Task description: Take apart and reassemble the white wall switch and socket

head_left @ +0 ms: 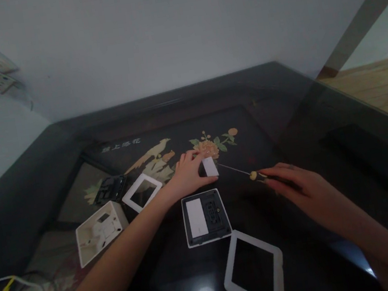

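white rectangular piece (210, 167), flat, pinched by left fingers (208, 180); right fingers (278, 171) pinch a thin-shafted screwdriver (253, 175).

We see a dark table (262, 94) bearing a square unit (206, 217). Left of it lie a white frame (133, 187), a black bracket (109, 189), a hollow box (98, 235) and a cable (28, 283); at its near right corner, another frame (232, 259).

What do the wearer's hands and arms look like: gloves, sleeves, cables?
Left hand and right hand are both bare, no gloves, five-fingered human hands. Left forearm and right forearm show no watch, strap or attached cable, and no clear sleeve. Too dim to rule out rings.
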Tool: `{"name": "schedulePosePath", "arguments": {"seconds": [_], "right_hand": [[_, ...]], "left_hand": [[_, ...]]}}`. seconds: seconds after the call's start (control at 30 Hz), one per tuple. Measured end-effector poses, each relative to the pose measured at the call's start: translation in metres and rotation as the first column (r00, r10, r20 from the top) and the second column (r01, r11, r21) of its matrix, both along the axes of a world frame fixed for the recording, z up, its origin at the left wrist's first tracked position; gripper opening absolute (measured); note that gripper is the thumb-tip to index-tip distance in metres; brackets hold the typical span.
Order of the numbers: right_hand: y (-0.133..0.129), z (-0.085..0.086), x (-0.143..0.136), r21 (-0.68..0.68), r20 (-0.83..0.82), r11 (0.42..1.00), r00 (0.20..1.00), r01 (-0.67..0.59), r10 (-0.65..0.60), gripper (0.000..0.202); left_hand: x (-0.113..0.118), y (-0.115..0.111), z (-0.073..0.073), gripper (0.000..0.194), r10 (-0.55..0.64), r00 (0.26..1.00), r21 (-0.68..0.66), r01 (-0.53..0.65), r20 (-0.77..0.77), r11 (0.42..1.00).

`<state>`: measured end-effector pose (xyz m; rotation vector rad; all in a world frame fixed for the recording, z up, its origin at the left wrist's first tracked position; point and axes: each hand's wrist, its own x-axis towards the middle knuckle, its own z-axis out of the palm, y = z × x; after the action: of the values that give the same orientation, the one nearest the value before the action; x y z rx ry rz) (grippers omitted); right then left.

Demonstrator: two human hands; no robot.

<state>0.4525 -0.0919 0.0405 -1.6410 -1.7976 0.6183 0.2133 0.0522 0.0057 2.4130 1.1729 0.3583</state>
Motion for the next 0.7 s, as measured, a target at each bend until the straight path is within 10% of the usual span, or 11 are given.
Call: {"name": "schedulePosePath", "arguments": {"seconds": [0.17, 0.33, 0.53, 0.7], "right_hand": [[-0.006, 0.005, -0.006, -0.042, -0.08, 0.996, 0.994, -0.078, 0.074, 0.036], [-0.014, 0.01, -0.015, -0.022, -0.26, 0.991, 0.956, 0.131, -0.132, 0.022], [-0.023, 0.009, -0.028, 0.015, -0.53, 0.944, 0.803, 0.329, -0.271, 0.016], [-0.026, 0.005, -0.038, 0.103, -0.38, 0.947, 0.892, 0.303, -0.244, 0.011]], "left_hand": [[-0.032, -0.039, 0.017, 0.031, 0.028, 0.982, 0.032, -0.034, 0.186, 0.999], [-0.062, -0.105, 0.002, 0.028, 0.151, 0.814, -0.145, -0.083, 0.56, 0.986], [-0.071, -0.118, -0.011, 0.064, -0.025, 0.882, -0.102, 0.083, 0.47, 0.991], [-0.07, -0.114, -0.01, 0.071, 0.015, 0.913, -0.161, 0.056, 0.408, 0.985]]}}
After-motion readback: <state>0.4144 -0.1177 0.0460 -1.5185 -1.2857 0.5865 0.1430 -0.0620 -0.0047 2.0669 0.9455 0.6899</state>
